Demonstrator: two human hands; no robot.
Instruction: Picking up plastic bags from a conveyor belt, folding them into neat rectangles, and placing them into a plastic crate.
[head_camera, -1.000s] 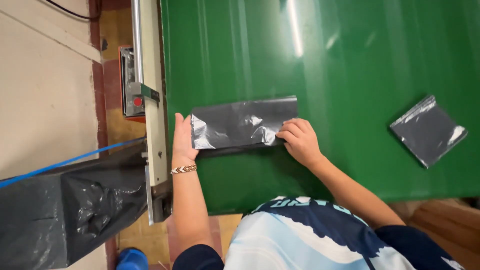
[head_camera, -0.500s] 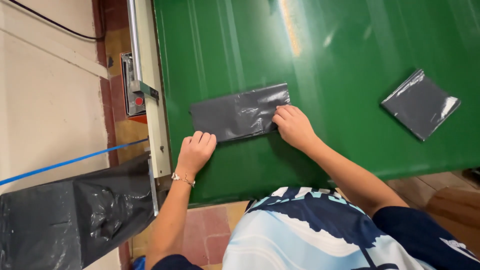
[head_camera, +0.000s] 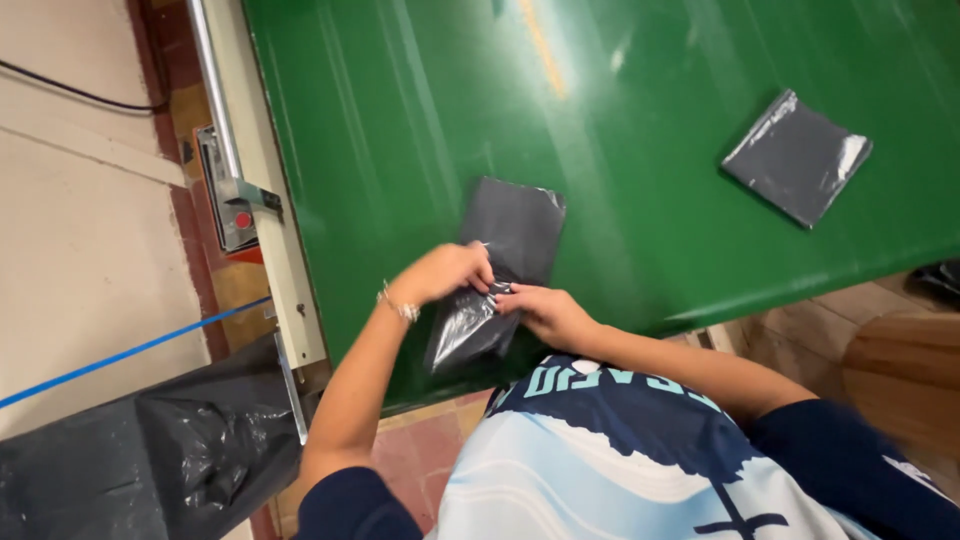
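both hands, left hand (head_camera: 445, 272) and right hand (head_camera: 545, 312), pinch the grey bag (head_camera: 500, 270) mid-length; its long axis runs from the green table (head_camera: 400, 120)'s near edge inward.

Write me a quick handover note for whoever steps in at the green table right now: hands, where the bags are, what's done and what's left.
Left hand: pinching the near part of the grey bag, fingers closed on the plastic.
Right hand: gripping the same bag from the other side, just below the left.
The bag lies lengthwise toward the near edge of the green table, its far half flat, its near end lifted and bunched between the hands.
Done: one folded bag lies flat at the far right of the table.
Left: the held bag is only part folded. More black plastic sheet hangs off the table's left end, beside the metal rail.
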